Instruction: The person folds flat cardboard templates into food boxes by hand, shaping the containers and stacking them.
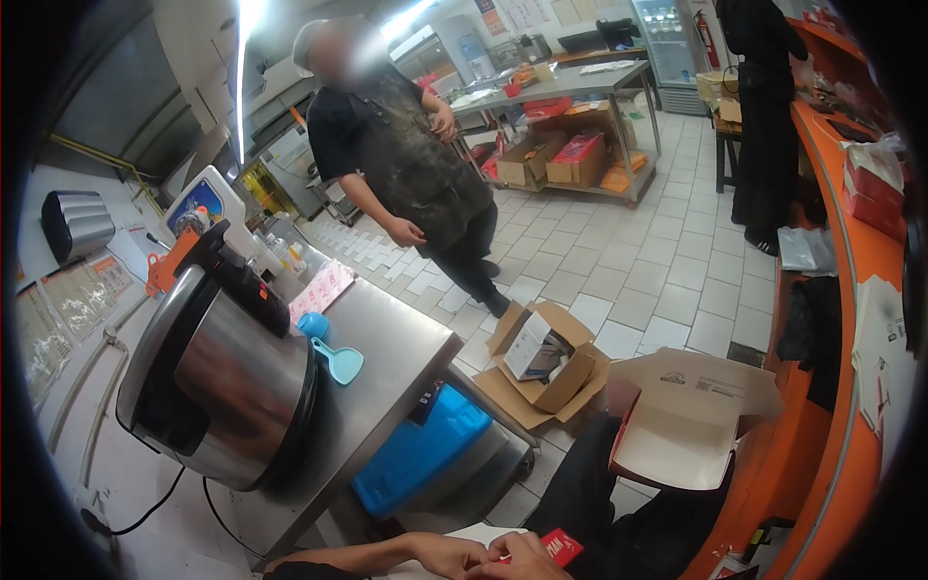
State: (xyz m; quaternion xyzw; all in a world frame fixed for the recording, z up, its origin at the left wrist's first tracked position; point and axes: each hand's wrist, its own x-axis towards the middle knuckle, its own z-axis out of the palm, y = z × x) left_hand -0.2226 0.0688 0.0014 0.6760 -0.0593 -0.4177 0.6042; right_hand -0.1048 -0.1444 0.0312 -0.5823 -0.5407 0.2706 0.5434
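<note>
At the bottom edge of the view, my left hand [447,555] and my right hand [525,559] meet with bent fingers. A red card-like piece [561,547] with white letters, partly reading "MAN", is pinched between them; its lower part is cut off by the frame. White paper or board [483,533] shows just behind my hands. An open takeaway box [672,447], pale inside with a dark red outer wall, sits to the right by my dark-clothed legs, its lid raised. Neither hand touches that box.
A large rice cooker [232,372] and a light-blue rice scoop [340,362] stand on a steel table [387,324]. Below is a blue bin [420,449]. An open cardboard carton [551,372] lies on the floor. One person [406,145] faces me; another stands by the orange counter [822,184].
</note>
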